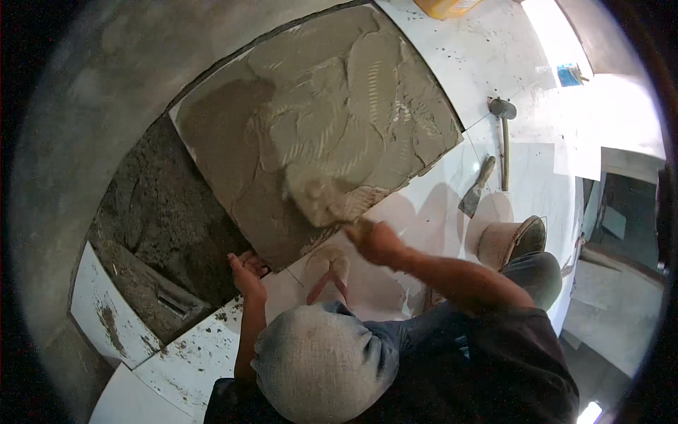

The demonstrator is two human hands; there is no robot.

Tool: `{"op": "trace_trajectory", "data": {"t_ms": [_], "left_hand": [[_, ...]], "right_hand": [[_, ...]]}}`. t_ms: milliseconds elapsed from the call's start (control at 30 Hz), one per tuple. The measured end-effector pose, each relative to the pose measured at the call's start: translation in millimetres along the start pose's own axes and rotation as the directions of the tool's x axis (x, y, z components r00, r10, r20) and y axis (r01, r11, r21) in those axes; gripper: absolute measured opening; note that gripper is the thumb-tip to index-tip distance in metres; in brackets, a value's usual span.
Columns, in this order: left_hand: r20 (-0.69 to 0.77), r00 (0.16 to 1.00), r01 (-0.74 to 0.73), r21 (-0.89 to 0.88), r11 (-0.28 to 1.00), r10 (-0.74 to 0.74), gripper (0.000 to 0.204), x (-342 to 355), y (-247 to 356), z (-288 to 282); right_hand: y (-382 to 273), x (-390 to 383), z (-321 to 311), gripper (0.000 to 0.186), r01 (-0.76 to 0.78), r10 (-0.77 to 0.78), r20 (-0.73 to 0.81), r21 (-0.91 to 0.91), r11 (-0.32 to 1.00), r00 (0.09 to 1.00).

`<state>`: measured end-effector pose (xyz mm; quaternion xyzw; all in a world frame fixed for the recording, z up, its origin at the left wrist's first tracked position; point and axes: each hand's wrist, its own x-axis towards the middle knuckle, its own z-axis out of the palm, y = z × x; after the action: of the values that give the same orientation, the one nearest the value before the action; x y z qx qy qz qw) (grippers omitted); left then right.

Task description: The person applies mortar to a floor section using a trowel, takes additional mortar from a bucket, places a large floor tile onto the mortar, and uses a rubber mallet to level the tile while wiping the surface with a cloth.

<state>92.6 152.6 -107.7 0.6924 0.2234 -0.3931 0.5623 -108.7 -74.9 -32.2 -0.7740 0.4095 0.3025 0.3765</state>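
A large tile (452, 134) lies with its upper face coated in wet grey mortar (311, 106), streaked with ridges and darker toward the left. My right hand (378, 244) is closed round the handle of a trowel (318, 201), whose blade presses on the mortar near the tile's near edge and is smeared by motion. At the tile's near left corner, my left hand (247, 274) has its fingers curled against the edge; how far they reach underneath is hidden. Beside that hand is a recessed bed of dark, rough mortar (162, 191).
On white floor tiles to the right lie a mallet (503, 109) and a second trowel (477, 189), with a bucket (494, 244) close by. A yellow container (448, 7) stands far off. A long flat bar (166, 293) rests in the bed. My sandalled foot (328, 261) is by the tile.
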Motion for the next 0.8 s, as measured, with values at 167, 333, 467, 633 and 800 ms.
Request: {"op": "trace_trajectory", "data": {"t_ms": [167,333,467,633,800], "left_hand": [[0.047,0.999,-0.016,0.068,0.998,0.013,0.067,-4.0,5.4,2.4],[-0.012,0.999,0.040,0.047,0.998,-0.039,0.070,-5.4,9.4,7.4],[-0.001,0.999,0.033,0.091,0.995,-0.033,0.070,-3.7,9.6,9.2],[-0.072,0.997,0.036,0.093,0.995,-0.029,0.069,-1.5,4.8,9.2],[-0.042,0.999,0.034,0.055,0.998,-0.032,0.070,-0.1,4.4,8.6]], "right_hand": [[10.9,-27.9,5.9,0.041,0.073,-0.064,-0.260,0.025,0.997,0.963],[84.1,-24.5,-37.5,0.041,-0.288,0.284,-0.345,0.041,0.957,0.895],[120.8,-9.1,-60.9,0.048,-0.221,0.196,-0.498,0.009,0.975,0.845],[59.7,0.1,-13.7,0.043,-0.027,-0.008,-0.268,-0.128,0.991,0.963],[7.5,-11.5,-12.7,0.050,-0.008,0.038,-0.113,0.258,0.966,0.993]]}}
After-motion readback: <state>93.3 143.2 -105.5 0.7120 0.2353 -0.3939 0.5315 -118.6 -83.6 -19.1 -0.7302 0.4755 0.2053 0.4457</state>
